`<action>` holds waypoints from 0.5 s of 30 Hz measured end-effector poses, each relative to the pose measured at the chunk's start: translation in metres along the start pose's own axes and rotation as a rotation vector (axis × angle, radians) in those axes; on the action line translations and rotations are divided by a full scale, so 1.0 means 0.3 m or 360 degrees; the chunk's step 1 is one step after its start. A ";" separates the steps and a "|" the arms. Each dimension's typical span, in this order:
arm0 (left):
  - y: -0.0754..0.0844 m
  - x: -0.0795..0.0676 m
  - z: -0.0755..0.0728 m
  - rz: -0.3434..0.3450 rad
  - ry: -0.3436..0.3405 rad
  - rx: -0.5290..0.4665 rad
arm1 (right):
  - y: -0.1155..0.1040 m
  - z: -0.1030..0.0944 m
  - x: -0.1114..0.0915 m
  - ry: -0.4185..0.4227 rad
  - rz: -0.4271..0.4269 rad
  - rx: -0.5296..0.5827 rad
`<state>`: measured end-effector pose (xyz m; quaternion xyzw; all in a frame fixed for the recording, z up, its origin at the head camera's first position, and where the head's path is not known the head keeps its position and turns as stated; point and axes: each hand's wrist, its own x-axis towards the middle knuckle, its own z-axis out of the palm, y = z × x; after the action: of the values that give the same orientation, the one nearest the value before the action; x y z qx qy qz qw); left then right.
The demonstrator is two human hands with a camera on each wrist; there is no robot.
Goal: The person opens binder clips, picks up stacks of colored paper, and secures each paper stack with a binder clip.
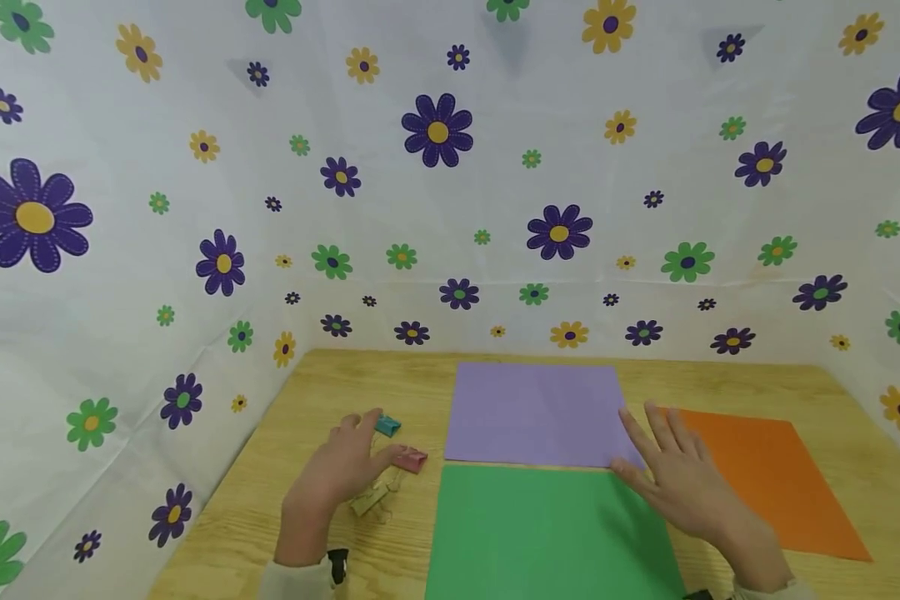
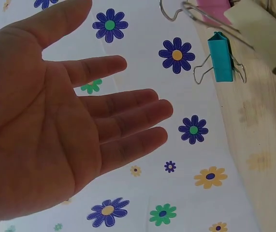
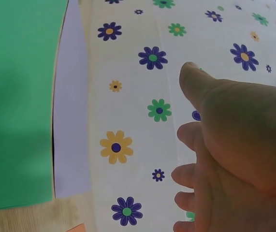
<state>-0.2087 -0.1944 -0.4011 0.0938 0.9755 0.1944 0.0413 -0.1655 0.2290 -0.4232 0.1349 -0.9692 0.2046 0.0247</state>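
My left hand (image 1: pixel 337 467) hovers over the left part of the table, fingers relaxed and holding nothing. Close by it lie a teal binder clip (image 2: pixel 221 58), a pink binder clip (image 1: pixel 410 458) and a pale yellow binder clip (image 1: pixel 372 497), partly overlapped by the hand in the head view. My right hand (image 1: pixel 678 479) is spread with straight fingers above the right edges of a purple sheet (image 1: pixel 532 412) and a green sheet (image 1: pixel 547 533). Nothing is between its fingers. An orange sheet (image 1: pixel 780 483) lies to its right, partly behind the hand.
The wooden table (image 1: pixel 225 533) carries the sheets and clips. A white flower-printed cloth (image 1: pixel 390 200) hangs behind the table and along both sides. The green sheet lies in front of the purple one, nearer to me.
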 end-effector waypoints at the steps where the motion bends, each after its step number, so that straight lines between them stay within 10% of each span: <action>1: 0.005 0.002 0.000 0.0012 0.0005 0.0013 | -0.001 0.000 -0.002 -0.0005 -0.0019 0.0004; 15: 0.065 -0.016 0.045 0.0217 0.0085 0.0154 | 0.020 0.091 -0.081 0.0075 -0.0308 -0.0112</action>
<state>-0.1992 -0.1728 -0.4058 0.1567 0.9759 0.1520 -0.0028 -0.1434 0.2293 -0.4531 0.2220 -0.9574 0.1702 0.0717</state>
